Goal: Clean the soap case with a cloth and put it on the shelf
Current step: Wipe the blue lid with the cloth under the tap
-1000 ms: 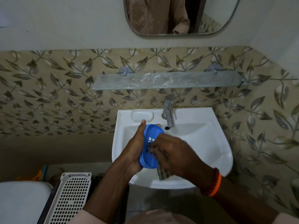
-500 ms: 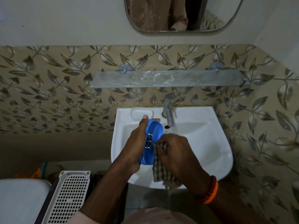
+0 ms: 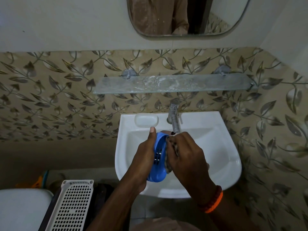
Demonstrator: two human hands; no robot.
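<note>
We're over the sink (image 3: 221, 157), shelf (image 3: 166, 84) above w/ nothing on it yet. Left hand (image 3: 145, 157) holds the blue soap case (image 3: 158, 157) on edge, grip wrapped round its back. Right hand (image 3: 186, 155) has slid up vs half a sec ago, cloth (image 3: 168, 167) now bunched inside the case, grip closed on it. So we're wiping the interior; shelving comes after.

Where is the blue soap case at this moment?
In the head view, the blue soap case is over the sink, held in the left hand, just below the tap.
</note>
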